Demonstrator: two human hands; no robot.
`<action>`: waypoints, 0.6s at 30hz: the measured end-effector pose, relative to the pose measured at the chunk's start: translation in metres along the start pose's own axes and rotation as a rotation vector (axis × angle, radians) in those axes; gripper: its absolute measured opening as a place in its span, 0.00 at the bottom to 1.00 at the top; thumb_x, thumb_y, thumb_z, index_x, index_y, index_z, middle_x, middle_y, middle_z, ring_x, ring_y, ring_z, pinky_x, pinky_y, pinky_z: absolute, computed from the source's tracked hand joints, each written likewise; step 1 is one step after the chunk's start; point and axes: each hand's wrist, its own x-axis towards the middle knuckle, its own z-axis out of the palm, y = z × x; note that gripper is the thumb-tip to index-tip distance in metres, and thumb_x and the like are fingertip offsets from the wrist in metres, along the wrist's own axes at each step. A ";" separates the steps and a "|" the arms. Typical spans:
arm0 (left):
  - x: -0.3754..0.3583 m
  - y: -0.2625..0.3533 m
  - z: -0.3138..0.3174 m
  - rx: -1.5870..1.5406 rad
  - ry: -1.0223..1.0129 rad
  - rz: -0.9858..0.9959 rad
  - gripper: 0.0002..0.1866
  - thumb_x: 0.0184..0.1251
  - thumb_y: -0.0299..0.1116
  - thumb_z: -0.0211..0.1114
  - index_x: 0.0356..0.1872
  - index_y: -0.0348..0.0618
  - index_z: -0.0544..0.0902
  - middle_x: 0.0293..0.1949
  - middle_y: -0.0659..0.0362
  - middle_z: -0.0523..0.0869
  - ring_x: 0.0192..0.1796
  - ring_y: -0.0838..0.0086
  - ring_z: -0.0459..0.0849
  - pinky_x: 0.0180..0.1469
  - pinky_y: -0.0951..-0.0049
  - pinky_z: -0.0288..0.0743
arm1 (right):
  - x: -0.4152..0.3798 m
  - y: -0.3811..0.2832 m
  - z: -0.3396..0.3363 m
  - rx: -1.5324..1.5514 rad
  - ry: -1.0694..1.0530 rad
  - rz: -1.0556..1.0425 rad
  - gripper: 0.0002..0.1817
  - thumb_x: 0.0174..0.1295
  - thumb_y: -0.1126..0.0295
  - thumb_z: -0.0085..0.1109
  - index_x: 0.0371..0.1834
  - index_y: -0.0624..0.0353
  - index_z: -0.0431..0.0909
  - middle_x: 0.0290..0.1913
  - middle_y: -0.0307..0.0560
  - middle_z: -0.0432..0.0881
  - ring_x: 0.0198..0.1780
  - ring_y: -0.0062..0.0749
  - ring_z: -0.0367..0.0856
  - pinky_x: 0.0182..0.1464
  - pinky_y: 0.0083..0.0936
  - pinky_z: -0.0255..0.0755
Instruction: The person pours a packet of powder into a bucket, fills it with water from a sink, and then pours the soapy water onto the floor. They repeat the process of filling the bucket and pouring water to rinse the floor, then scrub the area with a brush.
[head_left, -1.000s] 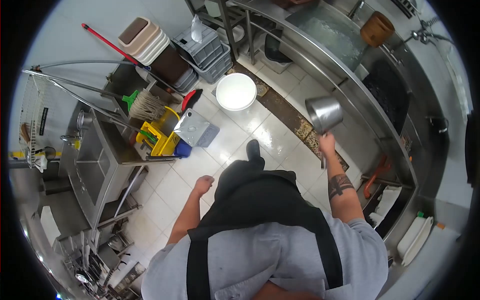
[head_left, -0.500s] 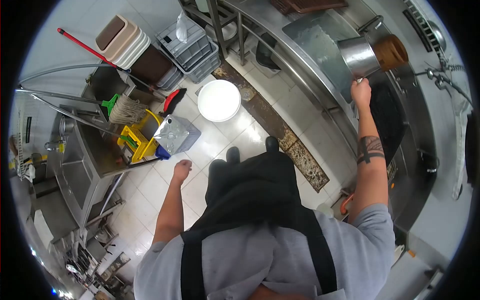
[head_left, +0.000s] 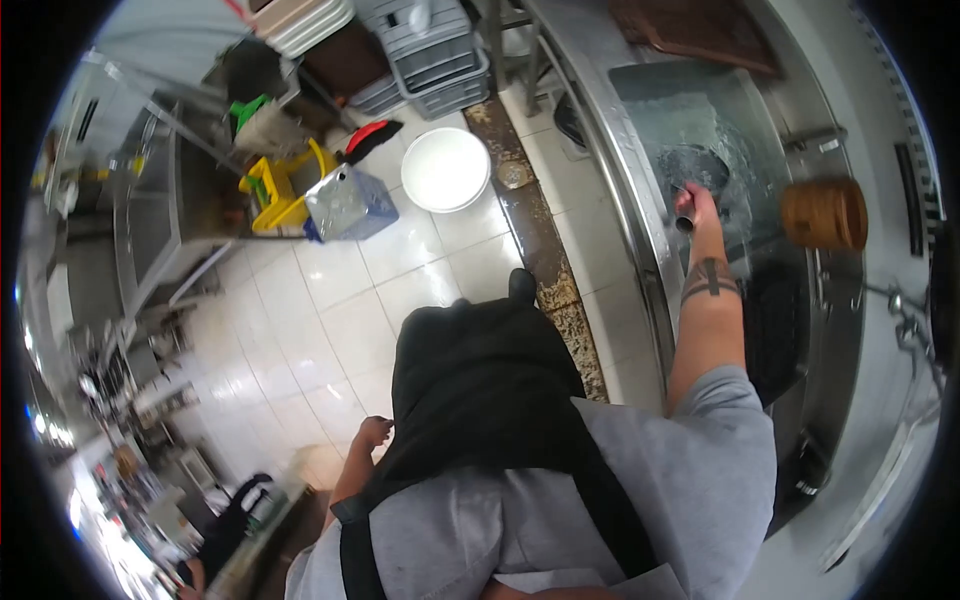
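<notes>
My right hand (head_left: 697, 203) is closed around the handle of a metal pot (head_left: 692, 163), reaching over the edge of a steel sink (head_left: 655, 225). The pot lies low in the cloudy, rippling water (head_left: 745, 130), which hides part of it. My left hand (head_left: 376, 432) hangs beside my black apron (head_left: 480, 370), fingers curled in, with nothing visible in them. To the right of the pot, a brown wooden-looking cylinder (head_left: 825, 213) rests at the sink's far rim.
On the floor ahead stands a white bucket (head_left: 446, 170), beside a rusty drain strip (head_left: 515, 175). A square metal tin (head_left: 350, 205) and a yellow mop wringer (head_left: 290, 190) are at left. Grey crates (head_left: 440, 75) are stacked behind. Another person's dark sleeve (head_left: 225, 530) shows at lower left.
My right hand has lowered the metal pot from above the sink's edge into the water, which now ripples. My view has turned and shifted, and my left hand sits lower, closer to the apron.
</notes>
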 end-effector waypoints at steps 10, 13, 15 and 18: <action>0.013 0.069 0.045 -0.782 0.560 -0.258 0.18 0.69 0.44 0.60 0.39 0.37 0.85 0.32 0.49 0.87 0.40 0.60 0.86 0.44 0.61 0.77 | -0.104 -0.050 0.037 0.403 -0.777 0.248 0.11 0.68 0.76 0.47 0.25 0.56 0.65 0.21 0.35 0.67 0.18 0.19 0.66 0.23 0.18 0.65; 0.012 0.101 0.035 -0.864 0.682 -0.145 0.20 0.68 0.45 0.62 0.49 0.37 0.84 0.41 0.48 0.88 0.47 0.60 0.87 0.51 0.63 0.78 | -0.160 -0.073 0.069 0.145 -0.766 0.121 0.11 0.68 0.75 0.48 0.25 0.56 0.66 0.21 0.33 0.67 0.18 0.17 0.65 0.22 0.18 0.63; 0.009 0.106 0.054 -0.889 0.738 -0.119 0.21 0.67 0.44 0.62 0.51 0.37 0.83 0.44 0.47 0.88 0.49 0.60 0.86 0.53 0.64 0.78 | -0.196 -0.090 0.093 -0.017 -0.740 0.060 0.10 0.67 0.75 0.50 0.26 0.56 0.67 0.21 0.32 0.66 0.18 0.16 0.65 0.21 0.18 0.62; 0.001 0.097 0.110 -1.016 0.749 -0.108 0.21 0.67 0.44 0.63 0.52 0.37 0.83 0.48 0.47 0.87 0.52 0.60 0.86 0.56 0.65 0.77 | -0.240 -0.104 0.132 -0.237 -0.710 -0.095 0.14 0.68 0.76 0.49 0.23 0.56 0.64 0.19 0.33 0.65 0.18 0.17 0.62 0.19 0.15 0.60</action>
